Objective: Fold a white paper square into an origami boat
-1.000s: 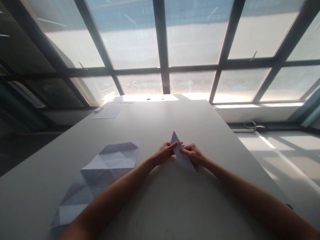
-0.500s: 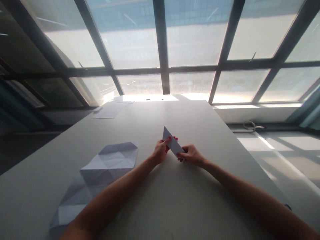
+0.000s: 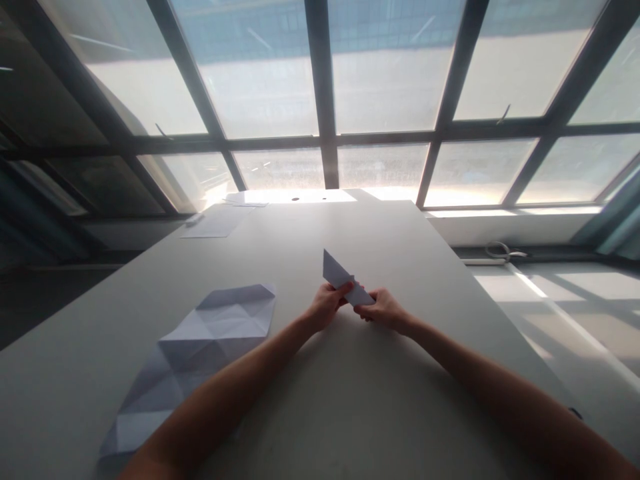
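Note:
A small folded piece of white paper (image 3: 336,270), narrow with a pointed far end, is held above the table between my two hands. My left hand (image 3: 327,303) pinches it near its middle, thumb on top. At its near right end, my right hand (image 3: 384,311) grips it between thumb and fingers. The fingers beneath the paper are partly hidden. To the left of my left forearm lies a large creased sheet of paper (image 3: 215,327), opened out with many fold lines; the forearm covers part of it.
The white table (image 3: 300,247) stretches toward the windows (image 3: 385,93). Flat paper sheets (image 3: 215,221) lie at its far left corner. A coiled cable (image 3: 500,251) sits beyond the right edge, and a small dark object (image 3: 575,413) shows near that edge.
My left hand has shifted along the folded paper toward my right hand, so more of the pointed end sticks out. The creased sheet has stayed in place.

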The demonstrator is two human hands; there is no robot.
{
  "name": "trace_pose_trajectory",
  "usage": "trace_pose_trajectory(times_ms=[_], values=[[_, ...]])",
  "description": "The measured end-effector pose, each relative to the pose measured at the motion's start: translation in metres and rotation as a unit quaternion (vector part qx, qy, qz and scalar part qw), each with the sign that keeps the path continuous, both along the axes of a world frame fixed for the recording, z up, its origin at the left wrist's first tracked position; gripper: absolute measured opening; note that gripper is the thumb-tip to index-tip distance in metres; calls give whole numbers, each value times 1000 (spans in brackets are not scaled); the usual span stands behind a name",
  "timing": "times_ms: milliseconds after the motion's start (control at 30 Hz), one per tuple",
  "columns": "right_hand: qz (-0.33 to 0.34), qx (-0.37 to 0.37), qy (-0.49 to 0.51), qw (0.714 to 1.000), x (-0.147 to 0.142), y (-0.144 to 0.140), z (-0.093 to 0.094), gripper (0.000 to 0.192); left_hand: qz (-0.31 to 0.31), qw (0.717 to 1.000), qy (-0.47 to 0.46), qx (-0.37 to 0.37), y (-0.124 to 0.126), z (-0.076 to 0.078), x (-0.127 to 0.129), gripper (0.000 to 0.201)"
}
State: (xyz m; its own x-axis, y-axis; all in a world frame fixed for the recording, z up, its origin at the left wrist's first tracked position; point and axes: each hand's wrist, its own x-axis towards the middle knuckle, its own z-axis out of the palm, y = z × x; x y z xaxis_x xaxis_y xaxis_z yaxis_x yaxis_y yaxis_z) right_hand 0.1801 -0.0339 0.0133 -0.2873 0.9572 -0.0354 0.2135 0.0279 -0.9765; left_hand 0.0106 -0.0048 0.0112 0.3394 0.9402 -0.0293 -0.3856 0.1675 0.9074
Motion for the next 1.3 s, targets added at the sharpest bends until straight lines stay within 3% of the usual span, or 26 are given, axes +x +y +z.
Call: trace_pose_trajectory(times_ms=[167,400,667,867,1167,1300], values=[[14,-26,10,1000,3,2,3,19,34,999,-9,-25,3,-1,-1,32],[47,-68,42,996,5,6,2,32,14,999,-10,-30,5,2,-4,32],[41,-54,20,998,9,6,3,22,51,998,0,-26,7,-3,0,34],[81,-79,69,991,12,9,-1,50,63,998,-19,-23,12,-2,-5,34],[32,-35,104,993,9,5,0,59,104,993,-42,-28,13,0,-5,31],[11,-16,132,991,12,8,-5,48,111,992,-57,-35,16,-2,-8,28]])
